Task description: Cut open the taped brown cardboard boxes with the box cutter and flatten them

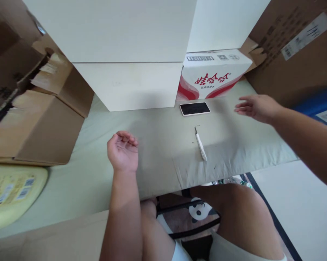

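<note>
My left hand [124, 150] is raised over the left part of the cloth-covered surface, palm turned up. Its fingers curl loosely and the palm holds nothing. Off to the right, my right hand [257, 108] hovers with its fingers stretched out and nothing in them. Between the hands lies a slim white-handled tool [200, 145] with a thin metal tip bent like a hook. Beyond it a phone [195, 108] in a light case rests flat, its screen dark. Neither hand touches these things.
White panels [141, 85] stand at the back, beside a white and red carton [213, 78]. Brown cardboard boxes [49, 127] flank the left, with a yellow container [16, 194] nearer me. A large brown box [296, 47] and a blue object [319, 105] are right.
</note>
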`<state>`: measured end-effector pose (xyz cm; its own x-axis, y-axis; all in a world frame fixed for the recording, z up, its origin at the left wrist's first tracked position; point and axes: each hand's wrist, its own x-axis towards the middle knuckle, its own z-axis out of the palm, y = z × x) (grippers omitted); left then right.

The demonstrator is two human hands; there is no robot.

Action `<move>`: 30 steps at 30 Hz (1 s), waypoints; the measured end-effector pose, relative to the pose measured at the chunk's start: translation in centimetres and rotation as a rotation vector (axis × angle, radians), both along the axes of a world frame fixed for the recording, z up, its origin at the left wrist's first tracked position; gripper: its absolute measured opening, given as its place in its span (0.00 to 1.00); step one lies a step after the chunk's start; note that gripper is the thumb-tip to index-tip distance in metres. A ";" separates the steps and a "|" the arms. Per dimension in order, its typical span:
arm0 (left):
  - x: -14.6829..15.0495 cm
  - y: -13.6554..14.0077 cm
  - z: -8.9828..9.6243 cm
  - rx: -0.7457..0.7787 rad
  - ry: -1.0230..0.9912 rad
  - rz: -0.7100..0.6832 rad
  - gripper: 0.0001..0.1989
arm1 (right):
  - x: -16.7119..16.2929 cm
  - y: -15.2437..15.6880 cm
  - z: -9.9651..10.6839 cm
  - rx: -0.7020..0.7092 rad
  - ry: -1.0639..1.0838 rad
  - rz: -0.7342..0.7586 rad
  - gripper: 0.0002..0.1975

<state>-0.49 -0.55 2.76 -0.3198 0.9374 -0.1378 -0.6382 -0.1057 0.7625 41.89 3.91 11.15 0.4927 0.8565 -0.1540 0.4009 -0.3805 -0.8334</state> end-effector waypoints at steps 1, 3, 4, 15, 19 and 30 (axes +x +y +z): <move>-0.1 -0.1 0.1 0.003 -0.009 0.016 0.14 | -2.1 -0.3 -0.6 -0.047 0.046 0.040 0.10; -0.4 -0.5 0.2 0.001 -0.024 0.068 0.15 | -6.4 -0.2 -1.4 -0.116 0.101 0.135 0.07; -0.6 -0.7 0.3 0.000 -0.031 0.107 0.15 | -8.7 0.1 -1.8 -0.142 0.109 0.187 0.06; -5.4 -2.7 1.1 0.032 -0.062 0.491 0.13 | -40.4 2.7 -1.6 0.206 -0.517 1.326 0.13; -6.6 -2.8 1.0 0.014 -0.033 0.622 0.14 | -50.8 1.9 0.2 0.442 -0.724 1.599 0.19; -9.1 -3.9 1.0 -0.007 0.074 0.781 0.17 | -56.2 2.3 -1.0 0.491 -0.786 1.707 0.35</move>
<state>-9.62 -4.43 3.77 -0.8948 0.4362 -0.0956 -0.3287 -0.4985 0.8022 -14.33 6.22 10.13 -0.9453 0.3257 0.0151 0.3158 0.9260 -0.2071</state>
